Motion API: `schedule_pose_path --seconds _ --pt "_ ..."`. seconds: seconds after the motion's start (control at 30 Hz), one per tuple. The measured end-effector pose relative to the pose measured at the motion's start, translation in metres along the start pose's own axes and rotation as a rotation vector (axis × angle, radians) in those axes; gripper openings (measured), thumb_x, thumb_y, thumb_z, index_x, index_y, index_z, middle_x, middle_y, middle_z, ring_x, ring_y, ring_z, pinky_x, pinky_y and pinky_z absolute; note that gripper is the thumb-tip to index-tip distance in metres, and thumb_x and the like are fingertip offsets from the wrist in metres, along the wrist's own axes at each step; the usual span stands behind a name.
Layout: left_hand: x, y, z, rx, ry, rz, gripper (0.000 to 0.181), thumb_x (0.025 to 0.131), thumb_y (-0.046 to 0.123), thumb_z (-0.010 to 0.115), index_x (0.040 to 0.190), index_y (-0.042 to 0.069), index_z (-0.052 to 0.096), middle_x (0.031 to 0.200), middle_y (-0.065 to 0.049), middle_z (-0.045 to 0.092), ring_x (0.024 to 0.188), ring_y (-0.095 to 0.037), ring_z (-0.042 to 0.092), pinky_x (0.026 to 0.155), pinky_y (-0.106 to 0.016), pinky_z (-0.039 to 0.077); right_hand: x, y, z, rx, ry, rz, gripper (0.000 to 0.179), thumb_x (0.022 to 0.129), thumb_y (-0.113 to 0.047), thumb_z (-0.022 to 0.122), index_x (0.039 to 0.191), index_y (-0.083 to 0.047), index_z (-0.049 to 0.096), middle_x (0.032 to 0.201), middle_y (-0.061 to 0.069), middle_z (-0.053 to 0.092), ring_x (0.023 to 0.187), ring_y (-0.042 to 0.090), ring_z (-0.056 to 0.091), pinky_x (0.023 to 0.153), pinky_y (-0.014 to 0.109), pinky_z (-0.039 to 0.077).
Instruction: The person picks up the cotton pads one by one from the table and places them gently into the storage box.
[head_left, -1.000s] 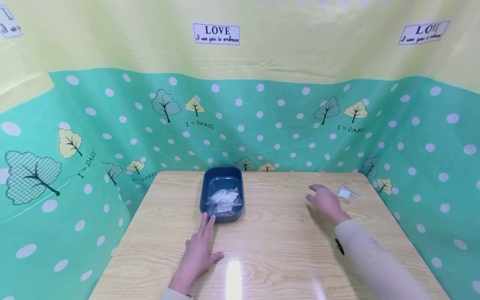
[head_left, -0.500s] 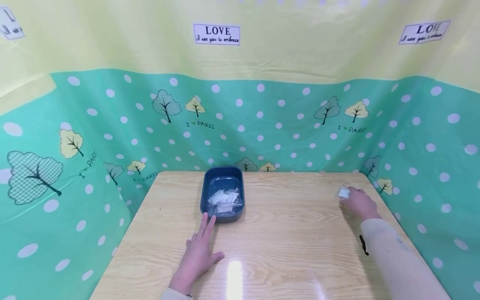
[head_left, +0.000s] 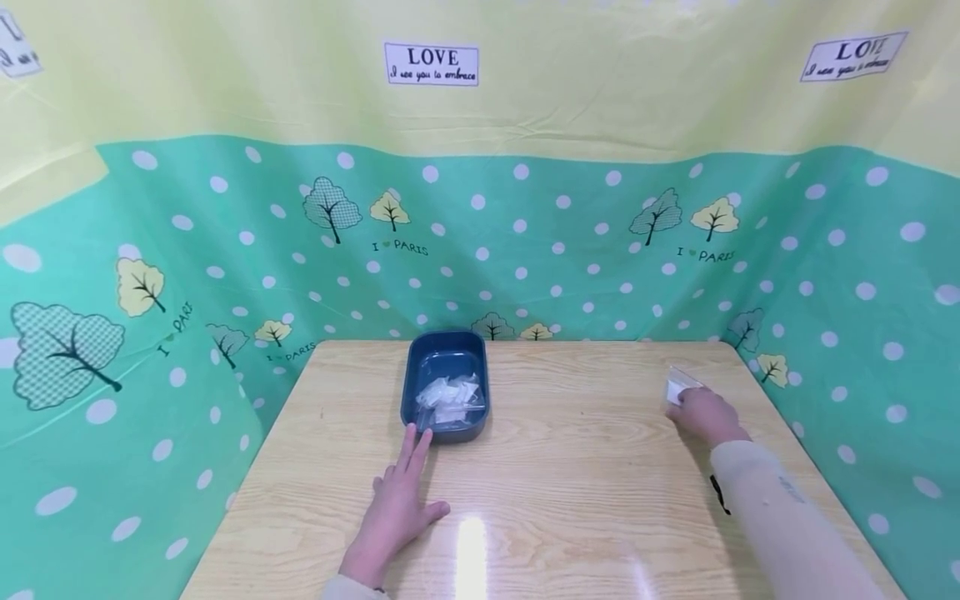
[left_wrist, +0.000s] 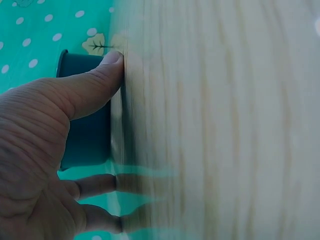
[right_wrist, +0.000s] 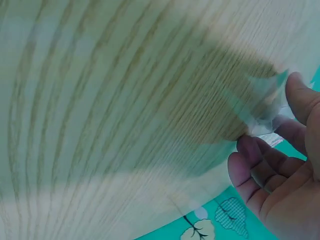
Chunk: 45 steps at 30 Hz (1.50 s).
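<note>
My right hand pinches a small clear plastic zip bag with a white label or insert, near the table's right side. In the right wrist view the thumb and fingers close on the clear bag. My left hand lies on the table with fingers spread, two fingertips at the near edge of a dark blue rectangular bin. Several similar clear bags lie piled in the near half of that bin. The left wrist view shows the left hand with thumb extended beside the bin's outer wall.
The light wood-grain table is walled on its back and sides by a green and yellow printed curtain. Glare shows on the tabletop near the front.
My right hand has moved right to the small bag, taken hold of it and shifted it slightly left. The left hand and the bin stay put.
</note>
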<state>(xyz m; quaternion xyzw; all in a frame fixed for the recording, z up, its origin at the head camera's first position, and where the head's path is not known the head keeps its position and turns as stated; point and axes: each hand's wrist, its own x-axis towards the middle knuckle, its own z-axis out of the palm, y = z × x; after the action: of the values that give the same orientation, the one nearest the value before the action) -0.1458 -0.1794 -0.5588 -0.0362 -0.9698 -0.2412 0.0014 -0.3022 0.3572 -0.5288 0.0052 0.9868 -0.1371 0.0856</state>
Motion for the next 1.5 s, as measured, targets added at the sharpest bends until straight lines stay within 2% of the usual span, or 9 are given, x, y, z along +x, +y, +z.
schedule_pose_path --seconds 0.13,0.3,0.6,0.77,0.97,1.07,1.2,1.37,1.5 --pt "-0.001 0.000 0.000 -0.001 0.011 0.009 0.123 0.079 0.040 0.095 0.173 0.022 0.018 0.183 -0.011 0.004 0.135 -0.065 0.053 0.107 -0.091 0.034 -0.001 -0.008 0.002 0.016 -0.006 -0.007 0.044 0.106 -0.037 0.060 0.099 0.005 0.070 0.089 0.019 0.070 0.079 0.031 0.059 0.077 0.053 0.056" --pt "-0.002 -0.001 -0.001 0.003 0.025 0.023 0.124 0.078 0.040 0.096 0.173 0.021 0.019 0.183 -0.012 0.006 0.133 -0.065 0.055 0.106 -0.091 0.035 0.001 -0.015 0.005 -0.012 -0.010 0.001 0.041 0.108 -0.031 0.056 0.089 0.004 0.068 0.083 0.019 0.068 0.074 0.030 0.058 0.072 0.051 0.057" --pt "-0.002 -0.001 0.001 -0.003 0.020 0.015 0.125 0.078 0.039 0.095 0.173 0.023 0.017 0.183 -0.010 0.003 0.136 -0.064 0.052 0.109 -0.091 0.032 -0.001 -0.017 0.002 -0.022 0.007 0.012 0.040 0.107 -0.024 0.055 0.104 0.013 0.070 0.100 0.032 0.068 0.085 0.038 0.066 0.083 0.060 0.061" --pt "-0.002 -0.001 0.002 -0.007 0.010 0.014 0.125 0.078 0.040 0.095 0.174 0.024 0.016 0.183 -0.009 0.002 0.138 -0.065 0.051 0.108 -0.091 0.032 0.000 -0.017 0.000 -0.003 0.001 -0.007 0.035 0.107 -0.023 0.057 0.108 0.009 0.073 0.103 0.028 0.073 0.086 0.035 0.066 0.082 0.058 0.060" --pt "-0.002 -0.001 0.004 -0.013 0.005 0.012 0.125 0.079 0.040 0.095 0.174 0.025 0.015 0.183 -0.008 0.001 0.139 -0.065 0.049 0.109 -0.091 0.031 0.005 -0.029 -0.004 -0.032 0.109 -0.087 0.030 0.108 -0.018 0.058 0.121 0.004 0.074 0.118 0.029 0.075 0.105 0.047 0.072 0.086 0.063 0.061" --pt "-0.003 -0.001 0.003 -0.015 0.008 0.011 0.124 0.079 0.040 0.095 0.174 0.024 0.016 0.183 -0.008 0.001 0.140 -0.065 0.049 0.109 -0.091 0.031 0.008 -0.043 -0.009 -0.022 0.163 -0.108 0.030 0.109 -0.016 0.058 0.126 0.002 0.074 0.127 0.029 0.073 0.116 0.051 0.069 0.093 0.065 0.059" --pt "-0.003 -0.001 0.003 -0.011 0.016 0.012 0.124 0.078 0.040 0.095 0.173 0.023 0.017 0.183 -0.008 0.001 0.138 -0.066 0.050 0.109 -0.091 0.031 0.010 -0.076 -0.017 0.011 0.206 -0.138 0.030 0.109 -0.019 0.061 0.129 -0.002 0.075 0.131 0.024 0.074 0.118 0.047 0.070 0.096 0.064 0.059" --pt "-0.003 -0.002 0.002 -0.009 0.021 0.018 0.125 0.078 0.040 0.095 0.173 0.023 0.016 0.183 -0.009 0.001 0.137 -0.066 0.050 0.109 -0.091 0.032 0.011 -0.135 -0.024 0.147 0.243 -0.217 0.032 0.110 -0.024 0.060 0.132 -0.006 0.074 0.131 0.018 0.076 0.120 0.040 0.071 0.103 0.060 0.058" --pt "-0.002 -0.002 0.002 -0.010 0.020 0.020 0.124 0.079 0.040 0.095 0.173 0.023 0.017 0.183 -0.008 0.001 0.138 -0.066 0.050 0.109 -0.091 0.031 0.008 -0.186 -0.028 0.276 0.252 -0.304 0.030 0.108 -0.025 0.064 0.129 -0.008 0.076 0.126 0.015 0.079 0.112 0.033 0.075 0.099 0.054 0.062"
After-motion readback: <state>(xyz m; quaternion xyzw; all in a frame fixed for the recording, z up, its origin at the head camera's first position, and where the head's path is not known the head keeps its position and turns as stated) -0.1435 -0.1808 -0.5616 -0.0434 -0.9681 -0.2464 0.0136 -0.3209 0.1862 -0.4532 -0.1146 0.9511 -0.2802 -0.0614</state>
